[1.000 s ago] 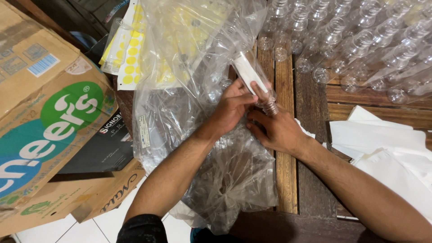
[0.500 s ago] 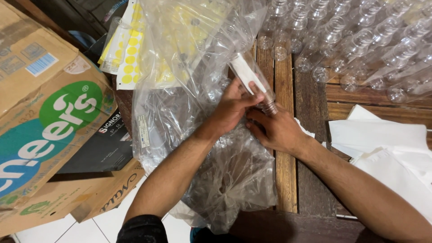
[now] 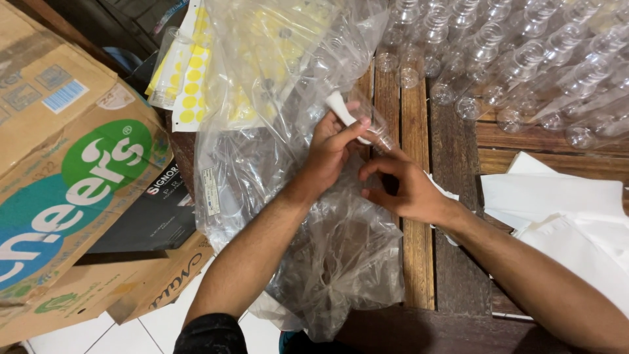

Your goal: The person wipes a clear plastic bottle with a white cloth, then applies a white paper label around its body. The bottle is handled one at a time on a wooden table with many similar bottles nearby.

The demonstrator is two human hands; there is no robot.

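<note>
Hands at clear bottle (image 3: 370,128), left hand (image 3: 331,154) gripping, right hand (image 3: 403,187) touching

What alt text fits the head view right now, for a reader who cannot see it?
The left hand holds a small clear bottle with a white label, the right hand at its mouth end, over a clear plastic bag. Empty clear bottles crowd the wooden table; cardboard boxes sit left.

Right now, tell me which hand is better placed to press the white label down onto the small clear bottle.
Probably the right hand. The left hand already grips the bottle and white label, so it is occupied. The right hand's fingers are free, just below the bottle's end.
</note>
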